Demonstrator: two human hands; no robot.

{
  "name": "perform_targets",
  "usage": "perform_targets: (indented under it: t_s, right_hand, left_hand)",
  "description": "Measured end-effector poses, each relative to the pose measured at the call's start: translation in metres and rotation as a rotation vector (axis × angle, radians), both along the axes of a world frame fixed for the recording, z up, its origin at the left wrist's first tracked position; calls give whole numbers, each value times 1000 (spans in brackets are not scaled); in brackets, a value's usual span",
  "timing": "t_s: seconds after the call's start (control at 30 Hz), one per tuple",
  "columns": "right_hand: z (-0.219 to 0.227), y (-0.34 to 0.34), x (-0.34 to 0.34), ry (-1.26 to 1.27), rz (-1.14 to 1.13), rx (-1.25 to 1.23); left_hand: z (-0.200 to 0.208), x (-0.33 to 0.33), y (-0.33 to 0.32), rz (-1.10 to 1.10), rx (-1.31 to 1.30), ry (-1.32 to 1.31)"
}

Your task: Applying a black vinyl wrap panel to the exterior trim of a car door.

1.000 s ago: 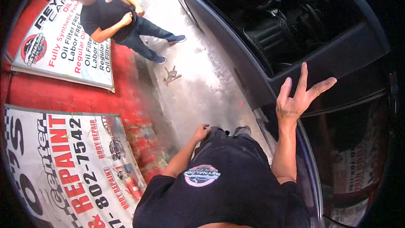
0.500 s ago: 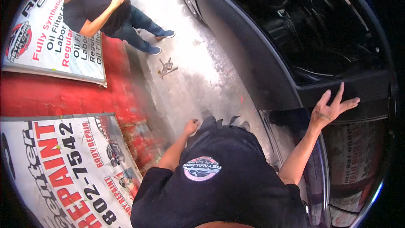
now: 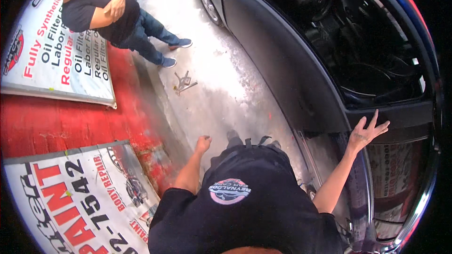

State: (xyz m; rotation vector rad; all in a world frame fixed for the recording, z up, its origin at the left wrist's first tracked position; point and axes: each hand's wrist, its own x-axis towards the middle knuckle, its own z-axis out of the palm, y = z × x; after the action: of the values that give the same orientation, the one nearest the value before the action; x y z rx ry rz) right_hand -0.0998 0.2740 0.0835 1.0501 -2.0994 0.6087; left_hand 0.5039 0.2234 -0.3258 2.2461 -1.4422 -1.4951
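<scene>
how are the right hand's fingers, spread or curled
Spread, at least those visible: the right hand has three digits fanned apart near the dark car.

A red wall (image 3: 70, 123) at nine o'clock bears banners (image 3: 56, 54) at eight and ten; glare (image 3: 230, 81) whitens the grey floor (image 3: 212, 108) toward twelve
</scene>
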Motion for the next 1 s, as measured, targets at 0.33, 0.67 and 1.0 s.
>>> perform_targets:
  t_s: [0.33, 0.67, 1.0]
  right_hand:
    - [-1, 9, -5, -33, 8, 47]
    - [23, 24, 10, -233, 76, -31]
    - [42, 25, -14, -31, 41, -159]
  left_hand:
    - [-20, -22, -3, 0, 27, 179]
    - [20, -43, -63, 142, 162, 456]
    - [495, -116, -141, -429, -796, 1456]
